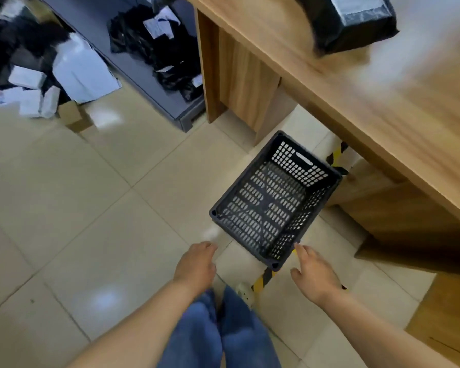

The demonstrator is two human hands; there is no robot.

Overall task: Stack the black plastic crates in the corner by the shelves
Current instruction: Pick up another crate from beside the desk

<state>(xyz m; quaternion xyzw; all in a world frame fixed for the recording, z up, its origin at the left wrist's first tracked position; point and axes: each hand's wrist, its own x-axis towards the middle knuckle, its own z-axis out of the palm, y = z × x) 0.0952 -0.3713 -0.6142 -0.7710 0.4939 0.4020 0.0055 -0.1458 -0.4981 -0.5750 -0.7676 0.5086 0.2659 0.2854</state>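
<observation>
Reaching down, left hand (197,264) and right hand (315,272) empty, fingers spread either side of black crate (274,200) for a two-sided lift.

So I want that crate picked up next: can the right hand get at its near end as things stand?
Probably yes. The right hand is open, with fingertips right beside the near corner of the black crate. Nothing lies between them, and the crate is empty on the tiled floor.
</observation>
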